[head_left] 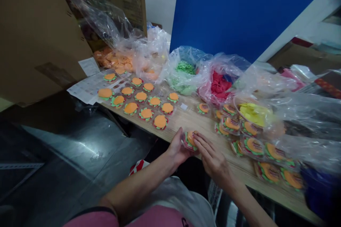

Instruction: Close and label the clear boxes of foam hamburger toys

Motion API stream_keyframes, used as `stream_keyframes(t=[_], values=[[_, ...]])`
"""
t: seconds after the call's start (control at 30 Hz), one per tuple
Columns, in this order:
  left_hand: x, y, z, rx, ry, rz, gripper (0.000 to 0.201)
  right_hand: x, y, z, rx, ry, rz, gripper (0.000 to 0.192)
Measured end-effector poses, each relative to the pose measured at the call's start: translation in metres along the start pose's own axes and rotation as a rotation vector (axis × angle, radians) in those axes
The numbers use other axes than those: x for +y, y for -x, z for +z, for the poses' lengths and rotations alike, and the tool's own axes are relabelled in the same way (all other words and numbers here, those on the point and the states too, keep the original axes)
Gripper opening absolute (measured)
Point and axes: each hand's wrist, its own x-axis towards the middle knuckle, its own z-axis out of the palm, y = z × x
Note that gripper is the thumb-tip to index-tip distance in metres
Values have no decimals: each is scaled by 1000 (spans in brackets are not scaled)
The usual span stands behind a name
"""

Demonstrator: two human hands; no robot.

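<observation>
A: Head view — both hands meet at the near table edge [186, 120]; left hand [178, 149] and right hand [213, 159] pinched together on one burger-shaped packet [190, 139].

B: Progress?

A: Looks partway — finished packets in rows [138, 103] at left, a looser pile [255, 145] at right, bags of green pieces [185, 69] and red pieces [220, 85] still filled.

B: Any writing?

A: Printed sheets [87, 87] — too blurred to read.
</observation>
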Motion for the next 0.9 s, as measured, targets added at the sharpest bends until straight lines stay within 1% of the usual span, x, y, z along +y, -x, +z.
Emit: stream_keyframes(t=[0.07, 0.13, 0.17, 0.23, 0.33, 0.4, 0.47, 0.57, 0.67, 0.77, 0.9], values=[[0, 1, 0, -34, -25, -17, 43, 2, 3, 1, -24, 22, -9, 64], [0, 2, -1, -53, -137, 42, 28, 2, 6, 0, -33, -24, 11, 63], [0, 4, -2, -58, -194, 78, 23, 2, 8, -2, -19, -69, 55, 62], [1, 6, -3, -76, -289, 138, 26, 3, 10, -4, 78, -199, 227, 55], [4, 8, -5, -136, -425, 184, 31, 10, 13, -5, 265, -541, 541, 41], [5, 8, -5, -178, -531, 212, 33, 16, 13, -4, 323, -789, 653, 37], [4, 9, -4, -200, -637, 229, 35, 22, 12, -4, 361, -935, 720, 35], [0, 10, -2, -222, -843, 236, 36, 29, 6, -5, 401, -958, 808, 28], [-6, 11, 2, -201, -991, 224, 32, 32, 2, -7, 365, -899, 835, 17], [-12, 11, 6, -140, -1028, 237, 31, 32, 4, -5, 353, -889, 845, 20], [-17, 10, 11, -45, -993, 307, 36, 32, 13, 2, 432, -870, 896, 22]])
